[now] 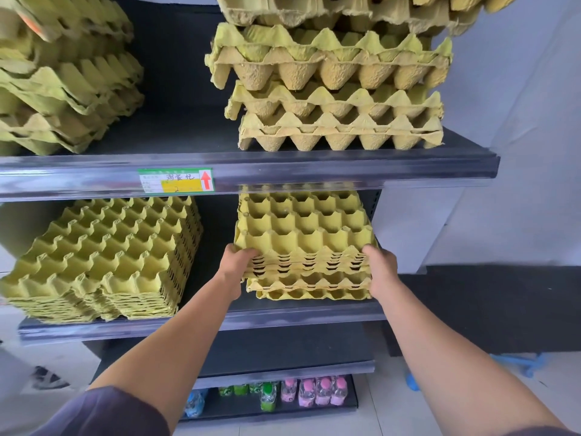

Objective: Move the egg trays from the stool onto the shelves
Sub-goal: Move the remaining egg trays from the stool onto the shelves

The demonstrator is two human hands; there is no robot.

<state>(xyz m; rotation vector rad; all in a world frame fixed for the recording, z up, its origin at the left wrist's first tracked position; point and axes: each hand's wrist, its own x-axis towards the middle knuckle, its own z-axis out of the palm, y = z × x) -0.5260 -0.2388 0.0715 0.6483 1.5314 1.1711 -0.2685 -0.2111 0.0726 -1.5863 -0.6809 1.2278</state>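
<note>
The stack of egg trays (pixel 303 234) at centre is bright yellow, with a regular grid of cups. The upper-right trays (pixel 333 67) are a duller tan-yellow. The shelves (pixel 283 171) are dark grey. A price label (pixel 176 180) is green and white, with a yellow patch and a red arrow. Low in the frame, bottles (pixel 314 391) show pink and green caps.

Our bare arms stretch forward; left hand (pixel 235 261) and right hand (pixel 379 267) grip opposite sides of the tray stack (pixel 303 234), fingers curled.
</note>
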